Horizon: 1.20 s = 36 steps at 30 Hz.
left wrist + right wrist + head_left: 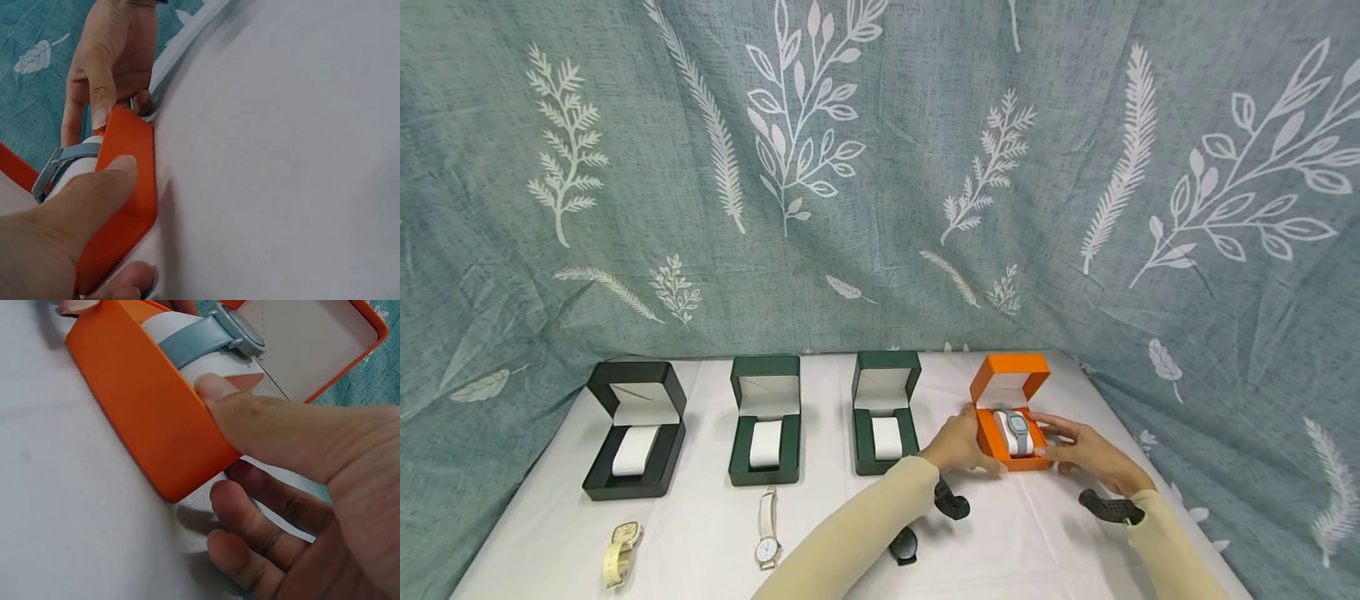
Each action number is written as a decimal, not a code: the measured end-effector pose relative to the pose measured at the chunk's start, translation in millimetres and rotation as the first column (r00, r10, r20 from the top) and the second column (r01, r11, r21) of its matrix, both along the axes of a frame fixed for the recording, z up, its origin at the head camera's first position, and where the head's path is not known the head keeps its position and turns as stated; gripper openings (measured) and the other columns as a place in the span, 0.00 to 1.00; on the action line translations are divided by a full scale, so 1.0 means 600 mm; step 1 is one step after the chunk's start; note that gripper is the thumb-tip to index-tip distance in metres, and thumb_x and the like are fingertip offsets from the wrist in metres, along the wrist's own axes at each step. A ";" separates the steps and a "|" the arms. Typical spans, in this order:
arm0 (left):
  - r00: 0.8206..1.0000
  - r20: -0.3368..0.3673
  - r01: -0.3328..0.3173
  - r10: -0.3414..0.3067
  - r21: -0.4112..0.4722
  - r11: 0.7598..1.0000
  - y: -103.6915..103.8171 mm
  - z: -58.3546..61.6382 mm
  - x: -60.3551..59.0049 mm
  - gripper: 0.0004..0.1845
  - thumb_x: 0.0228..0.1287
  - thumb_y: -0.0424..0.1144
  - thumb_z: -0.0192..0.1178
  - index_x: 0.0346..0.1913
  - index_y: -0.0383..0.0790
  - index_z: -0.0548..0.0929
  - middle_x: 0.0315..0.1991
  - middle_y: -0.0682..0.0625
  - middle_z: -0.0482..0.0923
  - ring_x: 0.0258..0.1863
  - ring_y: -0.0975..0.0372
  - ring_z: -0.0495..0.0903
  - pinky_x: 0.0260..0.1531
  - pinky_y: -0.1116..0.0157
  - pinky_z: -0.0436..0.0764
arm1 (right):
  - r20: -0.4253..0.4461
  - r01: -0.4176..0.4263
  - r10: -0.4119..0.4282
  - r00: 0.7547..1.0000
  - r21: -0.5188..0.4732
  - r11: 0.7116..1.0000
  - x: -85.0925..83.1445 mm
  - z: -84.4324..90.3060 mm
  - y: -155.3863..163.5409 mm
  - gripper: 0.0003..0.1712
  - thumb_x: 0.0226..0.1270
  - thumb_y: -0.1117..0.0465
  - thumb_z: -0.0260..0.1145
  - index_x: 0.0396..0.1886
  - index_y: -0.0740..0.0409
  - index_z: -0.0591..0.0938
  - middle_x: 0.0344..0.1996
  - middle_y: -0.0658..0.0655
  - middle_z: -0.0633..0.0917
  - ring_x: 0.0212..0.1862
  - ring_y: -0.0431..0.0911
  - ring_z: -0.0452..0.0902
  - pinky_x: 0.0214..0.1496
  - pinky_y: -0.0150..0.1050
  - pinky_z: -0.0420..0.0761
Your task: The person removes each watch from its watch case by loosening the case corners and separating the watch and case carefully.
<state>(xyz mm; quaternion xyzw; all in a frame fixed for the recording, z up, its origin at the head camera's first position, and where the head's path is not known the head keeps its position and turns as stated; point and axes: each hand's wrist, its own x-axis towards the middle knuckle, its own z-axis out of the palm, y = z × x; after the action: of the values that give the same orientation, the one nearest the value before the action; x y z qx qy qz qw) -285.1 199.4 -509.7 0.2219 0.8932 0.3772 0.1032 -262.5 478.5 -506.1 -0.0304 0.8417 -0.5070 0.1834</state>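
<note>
An open orange watch box (992, 443) stands at the right of the table. Inside, a watch with a blue-grey strap (1018, 427) is wrapped round a white cushion (181, 328). My left hand (958, 443) grips the box's left side, its thumb (115, 181) lying across the front wall. On the right side my right hand (1093, 454) holds the box, with the thumb (219, 390) over the rim beside the cushion and the fingers bent outside the wall. The raised lid (1009, 367) leans back behind the watch.
Two green boxes (741, 450) (863, 446) and a black box (597, 475) stand open to the left with white cushions. Nearer lie a gold watch (617, 557), a white-strapped watch (767, 533) and a dark watch (904, 546) by the left sleeve. A patterned curtain (880, 167) hangs behind.
</note>
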 end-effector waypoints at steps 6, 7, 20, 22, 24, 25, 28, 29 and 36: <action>0.976 -0.213 0.060 -0.057 0.008 0.998 -0.002 -0.007 0.003 0.45 0.45 0.58 0.83 0.64 0.41 0.77 0.52 0.50 0.85 0.50 0.60 0.84 0.51 0.68 0.79 | -0.004 0.013 -0.013 1.000 0.004 1.000 0.004 -0.003 0.010 0.44 0.71 0.53 0.72 0.82 0.47 0.63 0.76 0.72 0.62 0.47 0.54 0.76 0.41 0.45 0.80; 0.967 -0.248 0.063 -0.062 -0.001 0.998 -0.001 -0.008 0.003 0.42 0.45 0.59 0.82 0.61 0.42 0.79 0.49 0.52 0.86 0.47 0.62 0.84 0.48 0.69 0.80 | -0.005 0.022 -0.022 1.000 0.002 1.000 0.005 -0.004 0.011 0.44 0.70 0.53 0.72 0.82 0.47 0.63 0.76 0.71 0.62 0.47 0.54 0.76 0.41 0.45 0.80; 0.944 -0.329 -0.006 -0.021 -0.080 0.997 0.020 0.002 0.009 0.35 0.54 0.62 0.77 0.60 0.45 0.84 0.47 0.53 0.79 0.38 0.65 0.78 0.40 0.70 0.78 | 0.007 0.040 -0.040 0.999 -0.016 0.999 0.013 -0.004 0.003 0.45 0.70 0.54 0.72 0.82 0.50 0.62 0.75 0.72 0.62 0.43 0.52 0.77 0.40 0.43 0.80; 0.956 -0.293 -0.016 -0.011 -0.089 0.996 0.022 0.000 0.009 0.37 0.54 0.62 0.76 0.62 0.45 0.83 0.49 0.51 0.78 0.38 0.64 0.78 0.40 0.68 0.78 | 0.005 0.037 -0.037 0.999 -0.018 0.999 0.013 -0.005 0.002 0.45 0.70 0.54 0.72 0.82 0.50 0.62 0.75 0.73 0.62 0.43 0.52 0.77 0.39 0.44 0.80; 0.963 -0.270 -0.029 0.003 -0.094 0.995 0.023 -0.002 0.007 0.38 0.54 0.63 0.76 0.64 0.46 0.82 0.51 0.51 0.77 0.39 0.63 0.78 0.41 0.67 0.78 | 0.003 0.039 -0.039 0.999 -0.020 0.999 0.011 -0.007 0.001 0.45 0.70 0.54 0.73 0.82 0.49 0.63 0.76 0.72 0.62 0.44 0.52 0.77 0.39 0.43 0.80; 0.965 -0.263 -0.035 0.009 -0.094 0.995 0.024 -0.003 0.007 0.39 0.54 0.63 0.76 0.64 0.46 0.81 0.52 0.50 0.77 0.39 0.62 0.78 0.41 0.66 0.78 | 0.004 0.045 -0.045 0.999 -0.018 0.999 0.010 -0.008 0.000 0.44 0.70 0.53 0.73 0.81 0.48 0.64 0.76 0.71 0.62 0.44 0.52 0.77 0.39 0.43 0.80; 0.968 -0.251 -0.042 0.017 -0.093 0.995 0.026 -0.004 0.003 0.40 0.54 0.64 0.75 0.67 0.48 0.80 0.52 0.50 0.76 0.40 0.61 0.78 0.42 0.65 0.79 | 0.003 0.049 -0.048 0.999 -0.014 0.999 0.007 -0.010 0.000 0.44 0.69 0.53 0.73 0.81 0.48 0.64 0.76 0.72 0.62 0.46 0.52 0.76 0.40 0.43 0.80; 0.968 -0.249 -0.042 0.017 -0.093 0.995 0.026 -0.004 0.002 0.41 0.54 0.64 0.76 0.68 0.49 0.79 0.52 0.50 0.76 0.40 0.61 0.78 0.42 0.65 0.79 | 0.004 0.049 -0.049 0.999 -0.009 0.999 0.006 -0.010 0.001 0.45 0.69 0.53 0.73 0.81 0.47 0.64 0.76 0.72 0.62 0.46 0.52 0.76 0.40 0.43 0.80; 0.962 -0.272 -0.048 0.007 -0.145 0.988 0.031 0.005 0.000 0.42 0.53 0.65 0.75 0.69 0.50 0.79 0.54 0.48 0.75 0.42 0.59 0.79 0.44 0.63 0.80 | -0.011 0.037 -0.037 0.999 -0.015 0.999 0.004 -0.010 0.001 0.44 0.70 0.53 0.73 0.81 0.46 0.64 0.76 0.70 0.63 0.43 0.52 0.77 0.40 0.43 0.80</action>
<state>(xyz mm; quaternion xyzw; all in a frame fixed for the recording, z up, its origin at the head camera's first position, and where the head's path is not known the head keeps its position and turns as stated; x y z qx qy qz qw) -285.4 217.8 -506.9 0.2504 0.9278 0.2766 -0.0086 -260.3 478.9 -512.4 -0.0191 0.8393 -0.5164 0.1690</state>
